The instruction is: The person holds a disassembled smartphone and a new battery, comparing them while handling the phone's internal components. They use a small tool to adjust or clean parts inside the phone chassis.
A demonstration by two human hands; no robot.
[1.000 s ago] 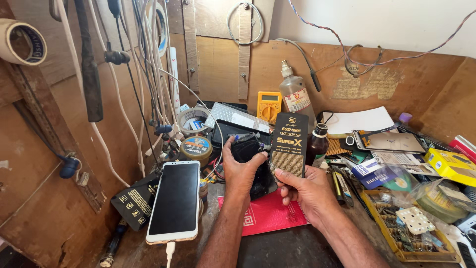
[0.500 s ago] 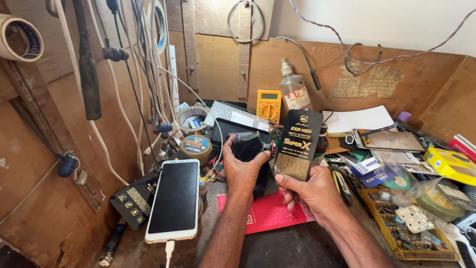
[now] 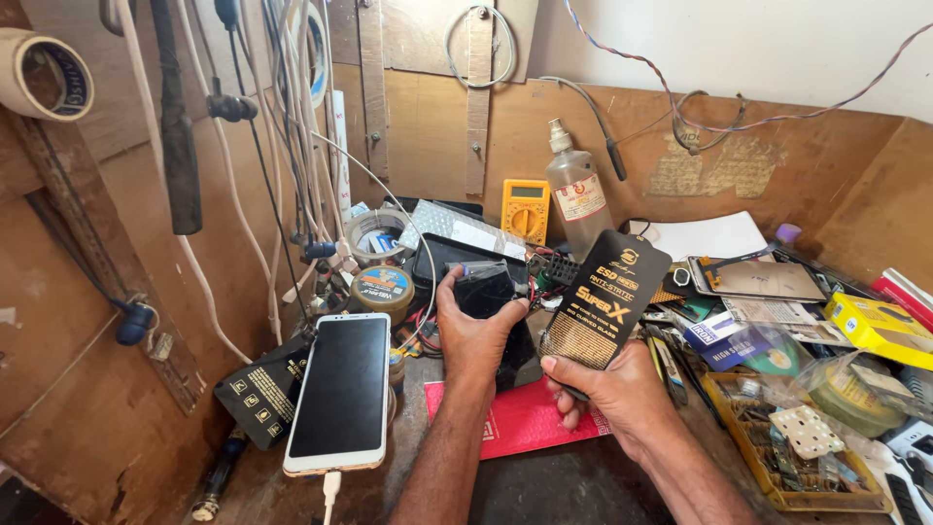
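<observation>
My left hand (image 3: pixel 473 335) grips a small black boxy object (image 3: pixel 486 292) over the middle of the cluttered bench. My right hand (image 3: pixel 607 394) holds up a flat black packet with gold print (image 3: pixel 604 299), tilted to the right, by its lower end. A white smartphone (image 3: pixel 341 389) with a dark screen lies propped at the left, a cable plugged into its bottom. A red mat (image 3: pixel 520 418) lies under my hands.
A yellow multimeter (image 3: pixel 525 209) and a clear plastic bottle (image 3: pixel 576 194) stand at the back. Cables hang down the left wooden wall beside a tape roll (image 3: pixel 44 73). A tray of small parts (image 3: pixel 777 447), a yellow box (image 3: pixel 880 326) and papers crowd the right.
My right hand has tilted the black packet further to the right and moved it a little right. My left hand has stayed on the black object.
</observation>
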